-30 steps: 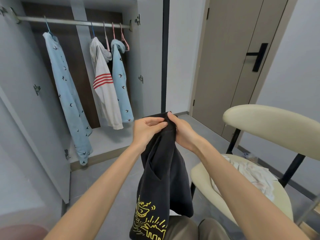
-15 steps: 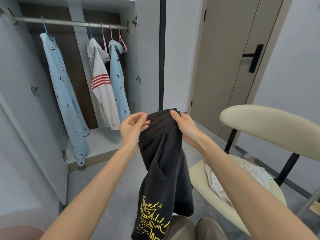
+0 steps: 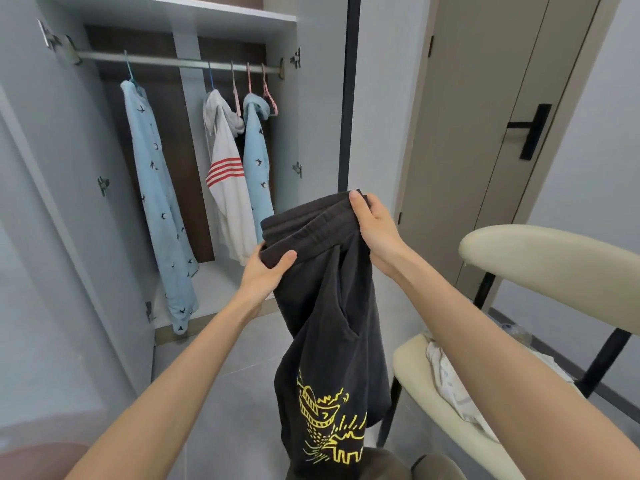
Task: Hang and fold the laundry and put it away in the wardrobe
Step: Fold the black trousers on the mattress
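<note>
The shorts (image 3: 325, 306) are held up in the middle, between left hand (image 3: 263, 275) and right hand (image 3: 375, 233), in front of the wardrobe (image 3: 315, 133), where clothes (image 3: 227, 202) are hung on the rail (image 3: 166, 60). To the right, laundry (image 3: 450, 382) is laid on the chair (image 3: 554, 258), the door (image 3: 478, 116) behind it.

White cloth (image 3: 448, 379) partly behind right forearm (image 3: 502, 341)

The light was soft and even, bright enough throughout, with only faint shadows — the back of the wardrobe (image 3: 121, 39) was the darkest part. The wide lens bent straight lines toward the edges, so the door (image 3: 467, 133) leaned, and the lower left corner was smeared.
</note>
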`<state>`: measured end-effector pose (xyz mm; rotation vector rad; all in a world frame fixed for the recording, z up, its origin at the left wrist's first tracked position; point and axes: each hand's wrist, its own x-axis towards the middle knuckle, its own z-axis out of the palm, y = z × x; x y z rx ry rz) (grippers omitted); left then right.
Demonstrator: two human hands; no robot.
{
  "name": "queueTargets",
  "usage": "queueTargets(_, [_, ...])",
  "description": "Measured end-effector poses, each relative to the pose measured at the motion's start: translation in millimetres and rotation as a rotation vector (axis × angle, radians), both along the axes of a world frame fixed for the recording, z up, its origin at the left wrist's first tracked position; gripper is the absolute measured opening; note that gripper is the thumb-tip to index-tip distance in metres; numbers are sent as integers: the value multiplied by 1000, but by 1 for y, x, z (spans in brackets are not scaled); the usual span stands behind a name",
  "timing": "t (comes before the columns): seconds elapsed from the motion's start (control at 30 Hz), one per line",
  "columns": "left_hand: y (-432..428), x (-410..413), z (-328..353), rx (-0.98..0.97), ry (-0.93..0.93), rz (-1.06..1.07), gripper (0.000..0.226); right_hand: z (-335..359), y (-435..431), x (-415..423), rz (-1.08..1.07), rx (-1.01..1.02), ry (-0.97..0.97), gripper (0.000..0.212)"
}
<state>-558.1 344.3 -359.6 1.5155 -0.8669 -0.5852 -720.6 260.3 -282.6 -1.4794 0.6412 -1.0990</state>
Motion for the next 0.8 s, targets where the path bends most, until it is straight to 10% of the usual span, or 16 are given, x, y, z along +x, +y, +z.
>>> queueTargets(0.47, [27, 44, 68, -103, -704, -159, 62, -30, -9, -11, -183, -193, 100, 23])
queueTargets(0.8, [52, 57, 56, -108, -707, -38, 46, -16, -3, 13, -302, -339, 86, 20])
